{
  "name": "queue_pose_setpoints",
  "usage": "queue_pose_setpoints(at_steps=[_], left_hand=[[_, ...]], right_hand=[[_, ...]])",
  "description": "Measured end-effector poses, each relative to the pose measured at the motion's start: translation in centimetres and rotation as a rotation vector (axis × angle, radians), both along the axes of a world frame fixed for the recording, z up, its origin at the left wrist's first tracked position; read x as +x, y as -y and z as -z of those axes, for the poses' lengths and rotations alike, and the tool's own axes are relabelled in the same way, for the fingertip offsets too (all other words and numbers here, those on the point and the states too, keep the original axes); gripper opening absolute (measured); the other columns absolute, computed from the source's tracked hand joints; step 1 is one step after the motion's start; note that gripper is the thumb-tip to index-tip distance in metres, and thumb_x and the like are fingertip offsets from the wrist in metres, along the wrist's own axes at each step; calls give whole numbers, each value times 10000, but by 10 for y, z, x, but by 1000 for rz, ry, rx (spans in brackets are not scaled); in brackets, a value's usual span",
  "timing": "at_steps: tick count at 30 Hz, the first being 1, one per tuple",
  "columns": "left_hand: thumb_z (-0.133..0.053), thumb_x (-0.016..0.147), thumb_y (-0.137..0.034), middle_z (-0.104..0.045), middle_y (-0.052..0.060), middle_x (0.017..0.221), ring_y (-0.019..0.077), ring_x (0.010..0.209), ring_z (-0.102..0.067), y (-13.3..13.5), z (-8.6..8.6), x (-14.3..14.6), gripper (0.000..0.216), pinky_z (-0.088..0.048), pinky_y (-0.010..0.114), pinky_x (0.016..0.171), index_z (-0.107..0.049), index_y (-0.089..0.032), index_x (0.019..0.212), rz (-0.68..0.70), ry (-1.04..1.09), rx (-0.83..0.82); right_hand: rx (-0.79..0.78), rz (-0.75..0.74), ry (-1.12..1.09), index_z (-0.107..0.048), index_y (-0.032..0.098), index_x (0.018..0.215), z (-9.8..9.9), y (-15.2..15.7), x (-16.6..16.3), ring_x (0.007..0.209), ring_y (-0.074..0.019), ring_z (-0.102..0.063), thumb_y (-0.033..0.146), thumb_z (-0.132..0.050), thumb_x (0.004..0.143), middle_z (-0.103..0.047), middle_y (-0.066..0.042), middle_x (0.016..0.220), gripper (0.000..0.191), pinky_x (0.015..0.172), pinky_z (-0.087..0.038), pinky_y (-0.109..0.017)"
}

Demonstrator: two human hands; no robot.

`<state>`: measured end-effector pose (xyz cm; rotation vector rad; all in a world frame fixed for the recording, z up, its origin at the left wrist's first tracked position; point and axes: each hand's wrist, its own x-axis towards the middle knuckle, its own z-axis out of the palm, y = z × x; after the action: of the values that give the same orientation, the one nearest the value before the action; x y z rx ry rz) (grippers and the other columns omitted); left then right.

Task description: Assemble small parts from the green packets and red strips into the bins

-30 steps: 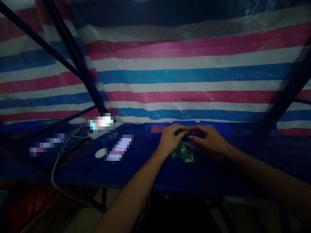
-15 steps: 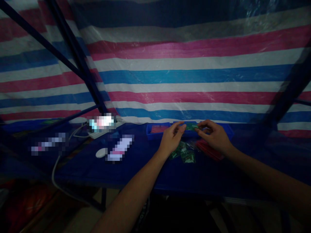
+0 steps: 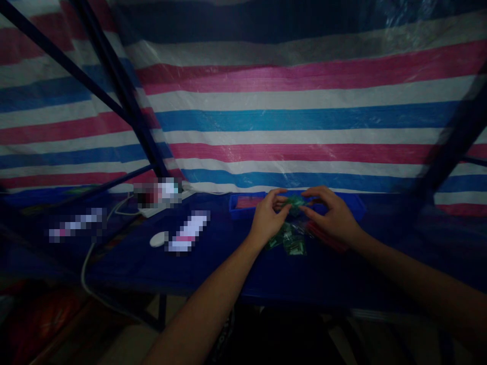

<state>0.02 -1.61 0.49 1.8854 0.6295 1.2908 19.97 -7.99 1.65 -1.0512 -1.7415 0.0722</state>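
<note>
A small green plastic bag [image 3: 294, 203] is held up between my two hands, above the blue table. The thumb and fingers of my left hand [image 3: 268, 215] close on its left side. My right hand [image 3: 333, 210] has thumb and forefinger at its right edge, the two tips a little apart. Just below lie several small clear bags with green contents [image 3: 294, 245]. To their right, partly under my right hand, is a stack of flat red pieces [image 3: 330, 238], blurred and dark. What the held bag contains is too small to make out.
Behind my hands stand blue trays; the left tray [image 3: 247, 211] holds red pieces. At left on the table [image 3: 228, 271] are a white oval object [image 3: 159, 239], a pixelated phone-like shape [image 3: 188, 233] and a white power strip [image 3: 148, 211] with cables. Striped sheeting [image 3: 297, 119] hangs behind.
The green bag has come slightly down and nearer, and it looks bunched up. My right hand has shifted left toward it, its thumb and forefinger wider apart.
</note>
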Motion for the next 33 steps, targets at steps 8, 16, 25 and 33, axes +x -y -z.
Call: queue_pose_setpoints(at_steps=[8,16,25,33], left_hand=[[-709,923,-269,-705,100,1122,217,1008,-693,6,-4,-1,360,-576,397,910,-621,-217,1268,-36,-40,125],[-654,965,-411,-678,111,1237,232,1100,-668,14,-6,-3,483,-581,394,919,-581,-276,1423,110,-186,163],[-718,902,-221,-724,109,1143,225,1041,-703,-6,6,-2,357,-578,421,951,-656,-198,1254,-16,-95,27],[-724,871,-135,-721,55,968,160,858,-711,-1,2,1,426,-561,293,789,-554,-195,1257,106,30,-92]], right_hand=[[-266,-21,-140,-691,220,1116,8,-5,4,859,-250,-739,434,-755,848,-764,-72,1019,348,770,-615,-394],[-242,-8,-124,-658,229,1106,8,-4,0,929,-251,-732,315,-732,834,-727,-75,1078,295,762,-627,-379],[-293,-208,-191,-646,262,1187,11,-5,-4,1070,-259,-727,340,-687,908,-715,-79,1174,292,984,-597,-463],[-172,-57,-75,-650,268,1255,7,-3,-2,1011,-279,-711,390,-717,887,-678,-108,1211,394,835,-637,-444]])
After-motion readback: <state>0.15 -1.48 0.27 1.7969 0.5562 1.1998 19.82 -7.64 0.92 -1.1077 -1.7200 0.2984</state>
